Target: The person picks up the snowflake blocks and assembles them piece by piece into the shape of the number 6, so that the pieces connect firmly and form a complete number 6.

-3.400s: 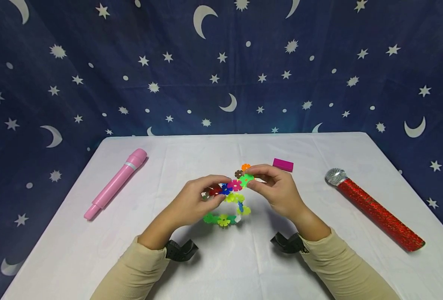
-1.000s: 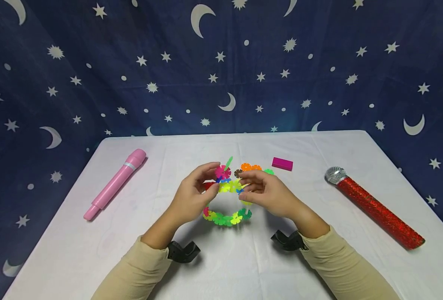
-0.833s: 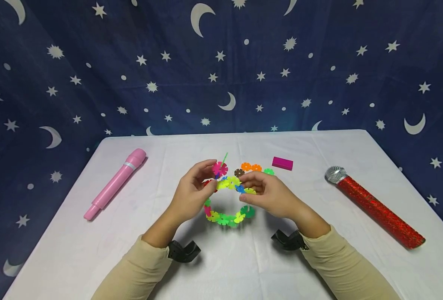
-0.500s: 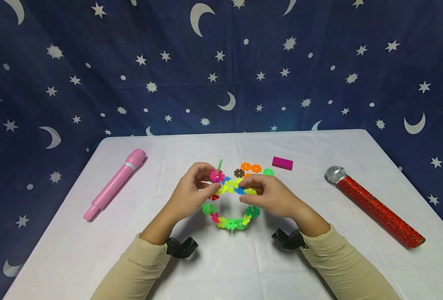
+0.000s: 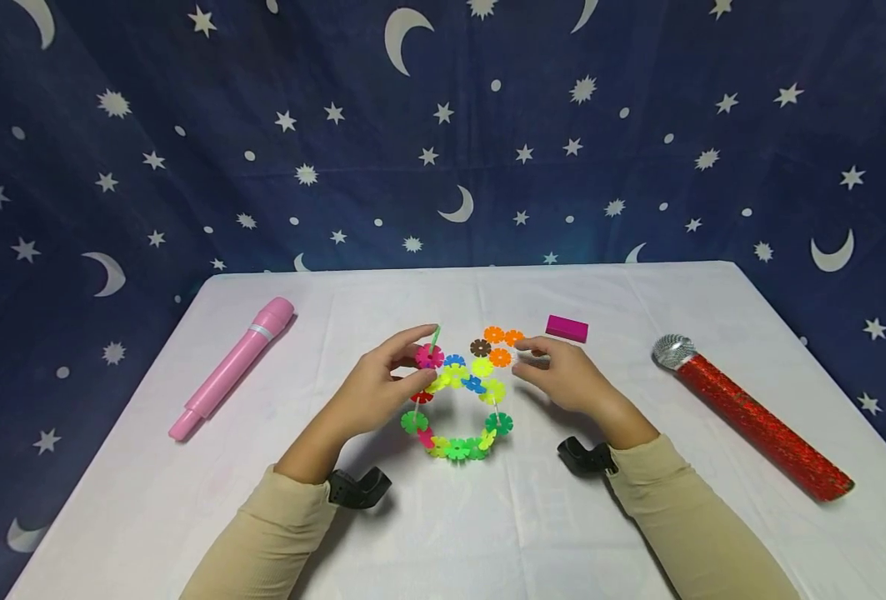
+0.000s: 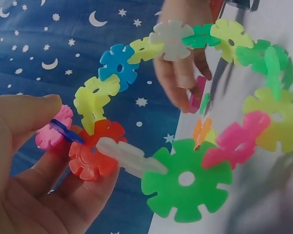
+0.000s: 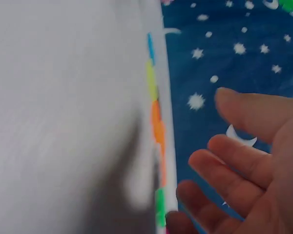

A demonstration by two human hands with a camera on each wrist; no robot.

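Note:
In the head view my left hand holds a ring of interlocking flower-shaped plastic discs by its left upper side. The left wrist view shows fingers and thumb around a red disc, a blue disc and a pink disc. A green disc stands up edge-on from the pink one. To the right of the ring, my right hand has its thumb and fingers apart, with nothing between them. Its fingertips are beside loose orange discs.
A brown disc and a yellow disc lie near the orange ones, with a blue disc behind the ring. Behind my right hand lies a magenta block. A pink microphone lies left, a red glittery microphone right.
My right hand has left the ring and moved right to the loose discs. The green disc it pinched earlier is now fixed to the pink disc. My left hand keeps holding the ring.

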